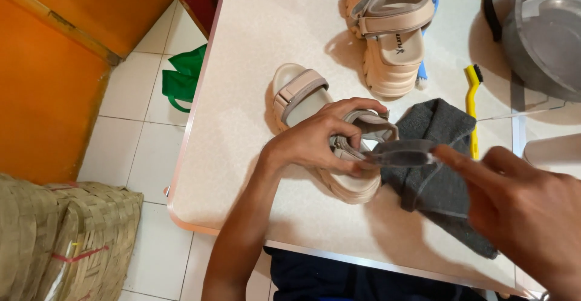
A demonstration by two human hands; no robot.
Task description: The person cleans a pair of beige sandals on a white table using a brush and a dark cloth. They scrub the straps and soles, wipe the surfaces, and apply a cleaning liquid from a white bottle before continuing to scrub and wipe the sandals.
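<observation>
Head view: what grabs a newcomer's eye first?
Mid-table, the left hand grips a beige platform sandal while the right hand pulls its grey strap out sideways. A dark grey cloth lies under and beside them. The matching sandal stands at the far edge, with a yellow brush to its right, near a metal basin.
</observation>
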